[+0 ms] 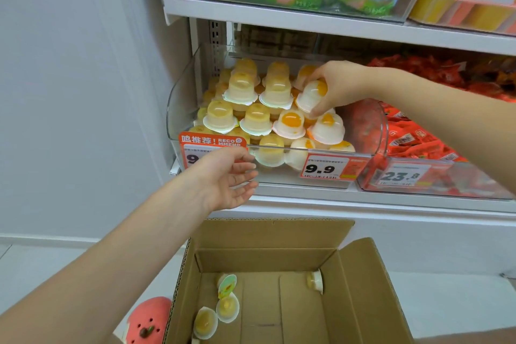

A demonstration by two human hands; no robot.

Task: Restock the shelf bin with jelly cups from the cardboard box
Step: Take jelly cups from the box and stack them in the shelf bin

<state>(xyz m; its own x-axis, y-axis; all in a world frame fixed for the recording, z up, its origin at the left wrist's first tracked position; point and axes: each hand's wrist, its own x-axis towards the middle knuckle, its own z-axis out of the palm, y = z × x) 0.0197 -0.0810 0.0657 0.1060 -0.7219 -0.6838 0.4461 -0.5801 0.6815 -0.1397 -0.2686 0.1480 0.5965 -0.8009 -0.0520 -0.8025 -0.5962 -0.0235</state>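
right hand (339, 84) pinches a domed, glossy plastic cup (311, 95) over the clear bin (178, 98) heaped with cups. left hand (226, 179) hangs relaxed, empty, above the cardboard box (363, 288).

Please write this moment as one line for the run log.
step: placing | right hand: holds jelly cup over shelf bin | left hand: open, empty | cardboard box: few cups left

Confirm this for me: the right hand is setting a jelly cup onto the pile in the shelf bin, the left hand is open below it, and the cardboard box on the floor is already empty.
Not quite: the cardboard box is not empty. The head view shows a few jelly cups still lying on its bottom. The rest holds: the right hand holds a jelly cup over the shelf bin, and the left hand is open below.
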